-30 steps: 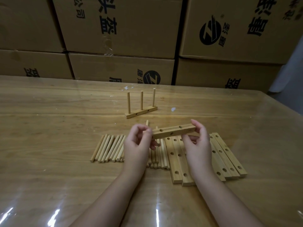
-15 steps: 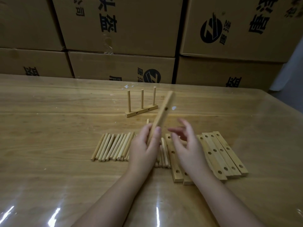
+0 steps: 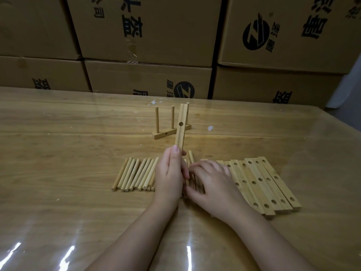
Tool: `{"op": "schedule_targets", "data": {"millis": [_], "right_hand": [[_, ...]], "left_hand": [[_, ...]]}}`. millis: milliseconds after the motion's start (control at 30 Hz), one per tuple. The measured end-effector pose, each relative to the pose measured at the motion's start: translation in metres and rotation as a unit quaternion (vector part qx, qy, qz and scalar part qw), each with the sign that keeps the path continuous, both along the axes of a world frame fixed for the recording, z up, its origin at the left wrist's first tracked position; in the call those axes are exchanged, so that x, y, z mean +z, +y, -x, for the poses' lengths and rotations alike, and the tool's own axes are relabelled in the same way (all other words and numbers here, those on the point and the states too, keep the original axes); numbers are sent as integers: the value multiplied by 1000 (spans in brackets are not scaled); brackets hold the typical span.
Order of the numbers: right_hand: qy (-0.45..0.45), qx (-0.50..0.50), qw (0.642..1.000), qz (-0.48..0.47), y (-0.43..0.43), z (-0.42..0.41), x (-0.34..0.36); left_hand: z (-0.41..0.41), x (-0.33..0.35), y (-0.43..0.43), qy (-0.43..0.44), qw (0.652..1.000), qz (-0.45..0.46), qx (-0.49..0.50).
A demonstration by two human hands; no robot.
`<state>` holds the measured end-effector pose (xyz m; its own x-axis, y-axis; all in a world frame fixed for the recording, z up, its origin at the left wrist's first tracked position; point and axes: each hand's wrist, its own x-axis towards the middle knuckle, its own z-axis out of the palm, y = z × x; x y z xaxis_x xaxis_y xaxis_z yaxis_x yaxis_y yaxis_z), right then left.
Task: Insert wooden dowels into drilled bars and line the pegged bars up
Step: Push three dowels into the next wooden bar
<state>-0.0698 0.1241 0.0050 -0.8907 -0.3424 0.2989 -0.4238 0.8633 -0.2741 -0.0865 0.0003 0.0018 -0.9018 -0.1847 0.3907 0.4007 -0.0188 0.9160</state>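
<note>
Now: L hand (image 3: 172, 173) stands one drilled bar (image 3: 181, 130) on end, R hand (image 3: 211, 182) down on the loose dowels (image 3: 136, 175).

Held bar is pale wood, square-edged, near upright w/ a slight lean, one round hole showing about mid-length. L fingers & thumb are wrapped round its lower end, just above the dowel row. R hand lies palm-down w/ fingers bent over the dowels right beside the L; can't tell if it has pinched one, since its fingertips are hidden. Dowels are short round sticks, side by side on the table (image 3: 78, 153). Spare bars (image 3: 263, 184) lie flat in a row to the right, holes up. Pegged bar (image 3: 168, 133) w/ upright dowels stands further back, cardboard boxes (image 3: 146, 36) behind.
</note>
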Motion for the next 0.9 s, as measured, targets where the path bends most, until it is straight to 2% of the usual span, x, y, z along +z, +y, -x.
{"op": "schedule_targets", "data": {"millis": [200, 433, 533, 700, 900], "right_hand": [[-46, 30, 998, -22, -2, -1, -3], [12, 33, 999, -4, -2, -4, 1], [25, 0, 1000, 17, -2, -3, 2], [-22, -39, 999, 0, -3, 0, -2], [12, -33, 999, -5, -2, -1, -1]], "left_hand": [[1, 1, -2, -27, 1000, -14, -1], [3, -2, -1, -42, 999, -16, -9], [4, -2, -2, -44, 999, -13, -7], [5, -3, -1, -38, 999, -9, -7], [5, -4, -1, -40, 999, -10, -8]]}}
